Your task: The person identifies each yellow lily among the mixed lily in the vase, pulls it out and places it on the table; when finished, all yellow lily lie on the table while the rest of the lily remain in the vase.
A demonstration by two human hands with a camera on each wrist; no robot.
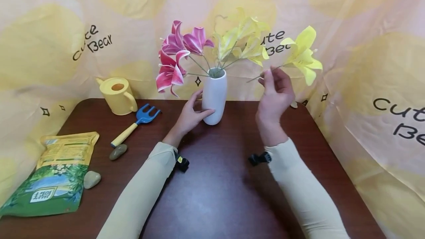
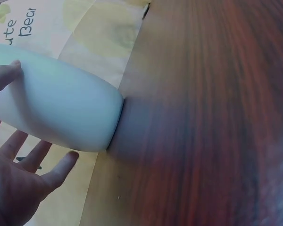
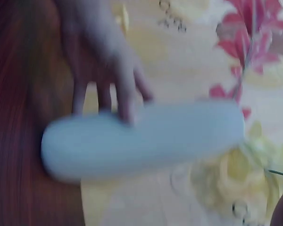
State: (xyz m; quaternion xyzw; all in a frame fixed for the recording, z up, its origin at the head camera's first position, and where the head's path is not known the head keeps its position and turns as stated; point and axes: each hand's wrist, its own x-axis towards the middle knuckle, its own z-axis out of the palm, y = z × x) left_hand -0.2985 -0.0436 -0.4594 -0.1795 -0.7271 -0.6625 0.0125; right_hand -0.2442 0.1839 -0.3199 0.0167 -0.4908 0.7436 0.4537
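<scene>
On the tabletop (image 1: 232, 165), the left hand (image 1: 190, 115) cupped the white vase (image 1: 214, 97), fingers loosely spread. The right hand (image 1: 275, 95) pinched a yellow lily stem (image 1: 265, 75) beside it.

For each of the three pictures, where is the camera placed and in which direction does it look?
Head: worn on the head, looking forward and down at the table; both sleeves, left hand and right hand show.
Left wrist: beside the white vase; thumb and straight fingers show.
Right wrist: blurred, facing the vase and pink flowers; the left hand shows.
All three share the vase.
</scene>
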